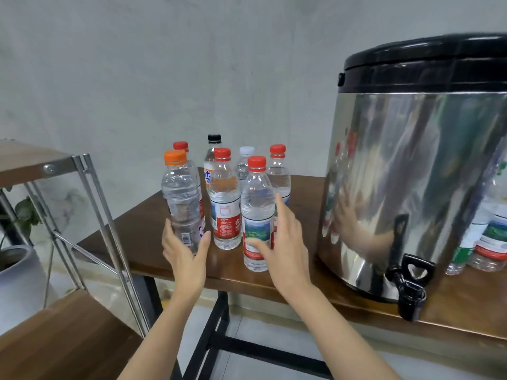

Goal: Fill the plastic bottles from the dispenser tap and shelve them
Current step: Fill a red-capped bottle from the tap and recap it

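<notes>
- At the lower middle of the frame, our left hand (183, 250) holds the orange-capped bottle (179, 198) low on its body, with the fingers on its left side and the thumb on its right. The palm hides the base, so we cannot tell whether it has left the table (274, 279).
- Just to the right, our right hand (284, 242) is spread wide about the nearest red-capped bottle (256, 212). The thumb lies on the front label and the forefinger is straight along the far side, not closed round it.
- We judge that both hands are going for front bottles because these stand clear of the other capped bottles (223, 198) behind, and taking two at once would save a trip.
- Every cap we see is on, so each bottle would need uncapping before it is filled. We cannot tell how much water any of them holds.
- At the right of the frame stands the steel dispenser (411, 174). Its black tap (408, 290) hangs over the table's front edge, which leaves room to hold a bottle beneath it.
- At the left of the frame, the shelf rack (68, 325) stands just beside the table, so we judge the carry to be short.
- A few more bottles (491, 237) show at the right edge, beyond the dispenser.
</notes>
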The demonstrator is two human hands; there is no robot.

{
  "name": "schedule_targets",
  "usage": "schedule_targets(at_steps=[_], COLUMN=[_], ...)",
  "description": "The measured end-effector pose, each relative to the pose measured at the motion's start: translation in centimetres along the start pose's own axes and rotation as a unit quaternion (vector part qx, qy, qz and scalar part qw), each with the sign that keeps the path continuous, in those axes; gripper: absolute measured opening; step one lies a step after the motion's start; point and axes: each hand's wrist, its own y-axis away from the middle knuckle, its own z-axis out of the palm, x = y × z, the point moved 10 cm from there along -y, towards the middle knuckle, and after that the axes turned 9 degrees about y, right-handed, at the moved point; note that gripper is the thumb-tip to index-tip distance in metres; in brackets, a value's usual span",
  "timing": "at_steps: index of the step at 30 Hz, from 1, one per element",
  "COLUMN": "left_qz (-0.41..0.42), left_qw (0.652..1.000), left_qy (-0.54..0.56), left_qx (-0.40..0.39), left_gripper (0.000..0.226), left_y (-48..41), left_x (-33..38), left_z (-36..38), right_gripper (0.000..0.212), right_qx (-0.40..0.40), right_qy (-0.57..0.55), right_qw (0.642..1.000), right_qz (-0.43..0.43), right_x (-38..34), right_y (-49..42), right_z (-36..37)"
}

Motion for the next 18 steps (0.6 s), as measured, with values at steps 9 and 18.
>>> schedule_targets(at_steps=[9, 18], left_qz=[0.018, 0.007], left_qw=[0.999, 0.999], left_qy=[-0.025, -0.043], left_qx=[0.011, 0.007], left_gripper=[0.090, 0.086], left_y=[0.5, 0.6], left_x=[-0.7, -0.3], left_z=[0.6, 0.5], right_gripper=[0.091, 0.086], right_qx=[-0.044, -0.076], right_qy=[0.078, 0.105], right_qw=[0.996, 0.991], right_qz=[0.015, 0.025], right_x=[2.5, 1.9], right_y=[-0.1, -1.5], right_z=[2.6, 3.5])
